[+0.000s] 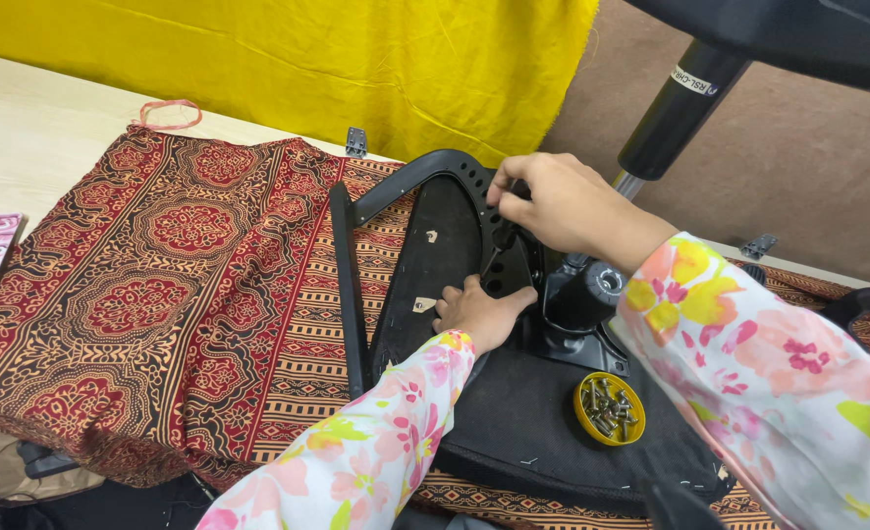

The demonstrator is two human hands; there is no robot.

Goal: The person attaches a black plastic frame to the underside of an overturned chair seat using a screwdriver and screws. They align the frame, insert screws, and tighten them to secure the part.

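Presently the black armrest bracket [425,182] lies on the upturned seat base [514,412], its long axis running away from me. My right hand [563,206] is nearer, its fingers [502,191] pinched together on the bracket's perforated end. My left hand [479,314] rests flat just below, fingers loosely together, bracing the seat. A yellow dish of screws [609,407] sits near.

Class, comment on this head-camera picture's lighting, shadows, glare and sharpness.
Head view: soft, even light, with only faint shadows under the hands; a slight sheen on the gas-lift cylinder; the left hand, right hand and yellow dish of screws are sharp; the near floral sleeve is slightly soft.
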